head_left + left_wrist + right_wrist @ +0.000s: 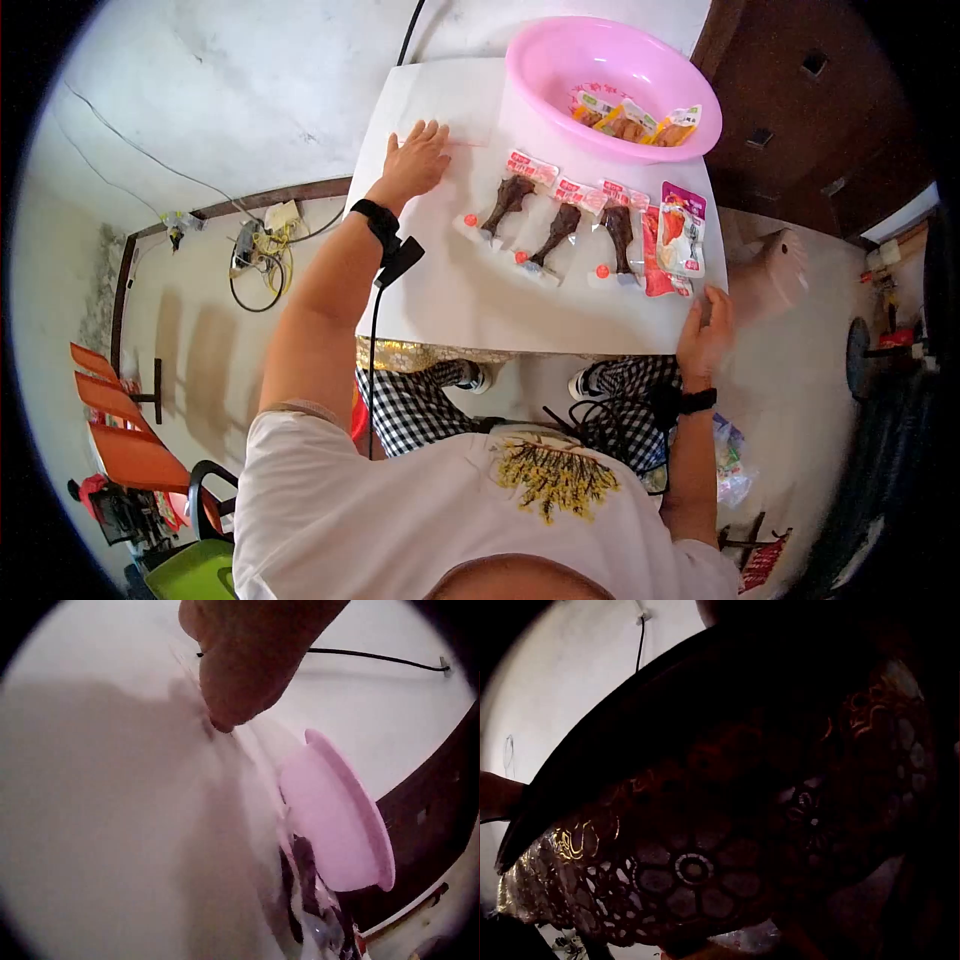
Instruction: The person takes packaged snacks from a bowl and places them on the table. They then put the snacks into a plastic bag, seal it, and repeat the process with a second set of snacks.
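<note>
My left hand (pixel 415 160) rests on the left part of the white tabletop (pixel 440 290), fingers straight and pointing away. In the left wrist view, that hand (pixel 251 660) has its fingertips right at the table surface. My right hand (pixel 707 335) is at the table's front right corner, fingers loosely bent by the edge. Nearest to it lie a purple-and-white food pouch (pixel 683 230) and a red packet (pixel 655 262) partly under it. Left of these, three clear packs hold dark drumsticks: a left pack (pixel 508 200), a middle pack (pixel 555 235) and a right pack (pixel 619 235).
A pink basin (pixel 540 75) stands at the back right with several yellow-and-white food packets (pixel 628 122) inside. A patterned cloth (pixel 694 870) hangs below the table edge in the dark right wrist view. Orange chairs (pixel 130 430) line the left side. A cable hangs from my left wrist.
</note>
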A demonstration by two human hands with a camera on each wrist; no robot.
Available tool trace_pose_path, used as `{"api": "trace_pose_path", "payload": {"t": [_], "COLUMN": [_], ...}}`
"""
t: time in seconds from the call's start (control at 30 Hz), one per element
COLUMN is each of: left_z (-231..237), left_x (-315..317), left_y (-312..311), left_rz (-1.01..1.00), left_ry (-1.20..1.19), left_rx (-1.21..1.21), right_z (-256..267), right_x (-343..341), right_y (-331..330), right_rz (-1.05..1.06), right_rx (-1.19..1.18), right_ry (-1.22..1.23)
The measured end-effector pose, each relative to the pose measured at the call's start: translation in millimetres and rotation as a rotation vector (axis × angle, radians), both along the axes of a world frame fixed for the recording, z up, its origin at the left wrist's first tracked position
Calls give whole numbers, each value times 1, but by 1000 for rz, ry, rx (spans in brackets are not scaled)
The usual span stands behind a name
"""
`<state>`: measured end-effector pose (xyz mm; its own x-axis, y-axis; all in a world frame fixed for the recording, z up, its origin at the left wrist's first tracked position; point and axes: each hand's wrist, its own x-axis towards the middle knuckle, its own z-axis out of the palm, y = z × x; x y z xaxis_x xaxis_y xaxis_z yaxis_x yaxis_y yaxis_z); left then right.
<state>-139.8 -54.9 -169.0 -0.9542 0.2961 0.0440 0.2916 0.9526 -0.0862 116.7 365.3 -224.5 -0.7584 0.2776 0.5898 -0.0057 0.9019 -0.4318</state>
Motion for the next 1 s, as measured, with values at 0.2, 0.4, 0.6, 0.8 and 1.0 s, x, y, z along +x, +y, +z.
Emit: {"api": "trace_pose_path", "payload": {"t": [0.2, 0.4, 0.6, 0.8, 1.0], "left_z": [-3, -8, 23, 36, 13], "left_x": [-4, 25, 66, 122, 177], "left_y": [-11, -36, -54, -51, -48], "left_rz": [9, 17, 56, 46, -30], "left_ry": [84, 212, 221, 378, 287], "left_rx": [108, 235, 758, 787, 779], "right_z": [3, 4, -2, -15, 26], "right_x": [2, 1, 0, -2, 14], "right_y": [-1, 2, 2, 17, -19], "right_rz": [-12, -22, -48, -19, 125], "right_rx": [100, 128, 85, -85, -307], "right_ry": [14, -8, 29, 88, 277]}}
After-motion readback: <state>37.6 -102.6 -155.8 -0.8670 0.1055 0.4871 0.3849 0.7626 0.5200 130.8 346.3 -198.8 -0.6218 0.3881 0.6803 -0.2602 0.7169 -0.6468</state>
